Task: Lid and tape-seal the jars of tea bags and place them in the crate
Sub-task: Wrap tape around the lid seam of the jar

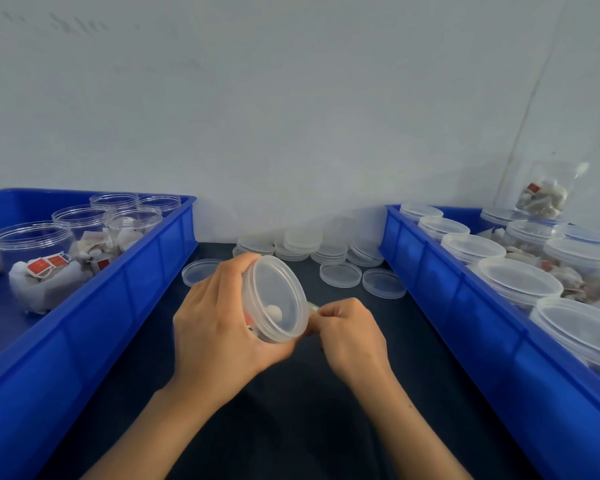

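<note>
Jar [274, 299]: lidded, tilted on its side, held above worktop [291, 410] betw. the two crates. Left hand [215, 327]: grip wrapped round jar body. Right hand [347, 327]: grip pinching tape end [313, 306] at lid rim. Step: tape-seal, prob. just starting. Next: press tape down, turn jar to wrap seam, then into right crate [465, 306].

The lidded jar [274, 299] is clear, smooth plastic with a milky translucent lid. The loose lids [340, 273] on the table are the same frosted, slightly glossy plastic. Both crates, the left crate [153, 268] and the right crate [465, 327], are glossy blue moulded plastic. The tabletop [291, 427] is covered in dark matt cloth. The tea bags [45, 271] look like soft white fabric mesh with red paper tags. The wall [291, 116] is matt, pale grey paint.
</note>
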`<state>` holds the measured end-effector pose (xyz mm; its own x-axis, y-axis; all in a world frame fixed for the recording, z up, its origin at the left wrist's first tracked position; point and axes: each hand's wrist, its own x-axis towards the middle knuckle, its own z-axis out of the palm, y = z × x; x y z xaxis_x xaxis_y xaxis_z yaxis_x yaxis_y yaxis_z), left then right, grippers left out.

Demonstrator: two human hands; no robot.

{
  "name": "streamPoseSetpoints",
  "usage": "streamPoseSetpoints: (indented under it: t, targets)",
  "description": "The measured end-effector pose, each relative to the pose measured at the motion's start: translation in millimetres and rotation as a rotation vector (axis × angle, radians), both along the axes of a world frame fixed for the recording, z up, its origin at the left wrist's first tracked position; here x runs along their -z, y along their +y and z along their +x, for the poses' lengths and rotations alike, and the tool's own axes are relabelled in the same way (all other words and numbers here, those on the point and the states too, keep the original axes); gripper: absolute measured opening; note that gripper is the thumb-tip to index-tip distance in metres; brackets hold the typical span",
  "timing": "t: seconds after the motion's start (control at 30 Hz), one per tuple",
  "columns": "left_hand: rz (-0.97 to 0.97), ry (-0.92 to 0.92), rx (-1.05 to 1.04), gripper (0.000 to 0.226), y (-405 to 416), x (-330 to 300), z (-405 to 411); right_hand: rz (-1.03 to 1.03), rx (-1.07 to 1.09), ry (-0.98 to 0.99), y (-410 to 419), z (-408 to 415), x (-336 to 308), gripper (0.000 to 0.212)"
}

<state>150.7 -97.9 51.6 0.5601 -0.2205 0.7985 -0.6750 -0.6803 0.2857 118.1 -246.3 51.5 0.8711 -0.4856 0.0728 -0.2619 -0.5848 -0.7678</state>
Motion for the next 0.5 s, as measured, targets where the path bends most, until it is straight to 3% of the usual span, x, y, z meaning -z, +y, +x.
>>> streamPoseSetpoints:
  t: [0.33,0.5]
  targets:
    - [-0.002,0.051,0.024,0.091,-0.8,-0.2,-0.3,-0.019,-0.017,-0.018,-2.8,1.2,0.6,0.027]
    - [-0.099,0.143,0.007,0.094,8.4,-4.5,7.0,-0.107,-0.238,-0.065,-7.6,-4.8,-1.5,0.029]
